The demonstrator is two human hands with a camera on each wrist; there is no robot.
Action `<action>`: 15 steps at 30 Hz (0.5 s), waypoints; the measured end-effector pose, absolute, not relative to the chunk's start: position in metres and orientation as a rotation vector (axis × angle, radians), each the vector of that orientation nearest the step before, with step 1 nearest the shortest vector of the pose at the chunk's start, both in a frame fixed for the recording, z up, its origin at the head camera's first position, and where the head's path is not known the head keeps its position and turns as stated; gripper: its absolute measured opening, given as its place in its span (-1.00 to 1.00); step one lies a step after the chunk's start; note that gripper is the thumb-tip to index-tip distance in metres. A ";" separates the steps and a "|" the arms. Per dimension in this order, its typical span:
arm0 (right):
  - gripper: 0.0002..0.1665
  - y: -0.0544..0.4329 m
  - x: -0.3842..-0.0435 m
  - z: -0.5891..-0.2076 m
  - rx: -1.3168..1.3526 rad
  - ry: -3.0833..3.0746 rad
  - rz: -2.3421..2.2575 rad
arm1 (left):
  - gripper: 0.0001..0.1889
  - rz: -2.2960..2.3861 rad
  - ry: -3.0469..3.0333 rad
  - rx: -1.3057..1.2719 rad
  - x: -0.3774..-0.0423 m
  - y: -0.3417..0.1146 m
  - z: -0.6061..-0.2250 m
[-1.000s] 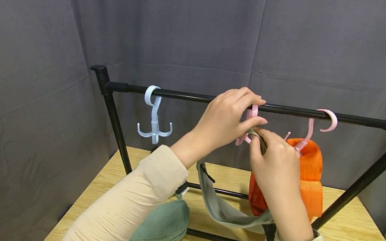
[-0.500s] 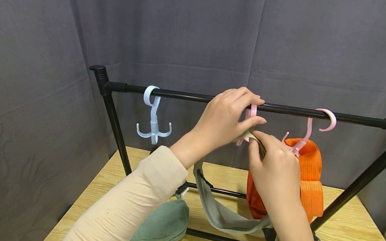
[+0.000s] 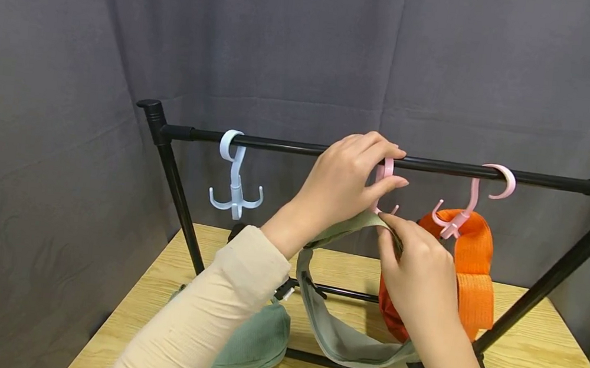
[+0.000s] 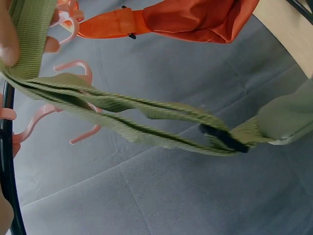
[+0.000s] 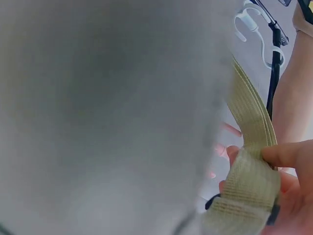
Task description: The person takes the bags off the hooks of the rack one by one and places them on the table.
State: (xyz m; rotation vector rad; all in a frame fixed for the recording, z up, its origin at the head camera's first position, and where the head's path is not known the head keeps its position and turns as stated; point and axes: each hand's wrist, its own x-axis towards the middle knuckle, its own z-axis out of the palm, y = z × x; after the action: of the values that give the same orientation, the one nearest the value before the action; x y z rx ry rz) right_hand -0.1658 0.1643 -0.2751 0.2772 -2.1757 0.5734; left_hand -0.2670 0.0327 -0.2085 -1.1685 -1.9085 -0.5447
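My left hand (image 3: 352, 169) is at the black rod, fingers curled over the top of a pink hook hanger (image 3: 388, 168) and thumb below the rod. Just below it, my right hand (image 3: 423, 261) pinches the green webbing strap (image 3: 355, 224) of a bag between thumb and fingers. The strap lies close under the pink prongs and runs left behind my left wrist. In the left wrist view the doubled strap passes a black slider (image 4: 225, 138) to the grey-green bag (image 4: 288, 117). A large blurred grey surface (image 5: 107, 117) fills most of the right wrist view.
A light blue hook hanger (image 3: 236, 184) hangs on the rod (image 3: 288, 146) at left. At right, another pink hanger (image 3: 472, 195) carries an orange bag (image 3: 476, 296). The black rack stands on a wooden table (image 3: 540, 350) before a grey curtain (image 3: 287, 41).
My right hand has drawn the strap slightly down from the pink hanger, so a prong now shows and more of the strap appears to the left. My left hand has stayed in place.
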 end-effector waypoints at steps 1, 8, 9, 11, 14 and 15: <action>-0.76 0.165 -0.165 -0.276 0.273 -2.183 0.589 | -0.65 -0.543 -1.915 -1.175 -0.267 0.033 -0.208; -0.75 0.169 -0.162 -0.279 0.234 -2.249 0.714 | -0.66 -0.525 -1.891 -1.177 -0.266 0.035 -0.208; -0.74 0.170 -0.162 -0.279 0.234 -2.254 0.720 | -0.67 -0.524 -1.887 -1.173 -0.266 0.034 -0.208; -0.74 0.171 -0.162 -0.279 0.238 -2.258 0.725 | -0.67 -0.519 -1.894 -1.168 -0.265 0.034 -0.207; -0.73 0.173 -0.161 -0.280 0.247 -2.266 0.741 | -0.66 -0.512 -1.926 -1.167 -0.264 0.033 -0.207; -0.74 0.174 -0.161 -0.280 0.249 -2.270 0.751 | -0.65 -0.507 -1.934 -1.168 -0.264 0.033 -0.207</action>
State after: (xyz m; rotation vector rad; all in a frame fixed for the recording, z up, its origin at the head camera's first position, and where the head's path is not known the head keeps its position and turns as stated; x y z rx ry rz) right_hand -0.1610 0.1738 -0.2797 0.2493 -2.2698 0.7513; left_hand -0.2640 0.0335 -0.2065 -1.1678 -1.9337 -0.5072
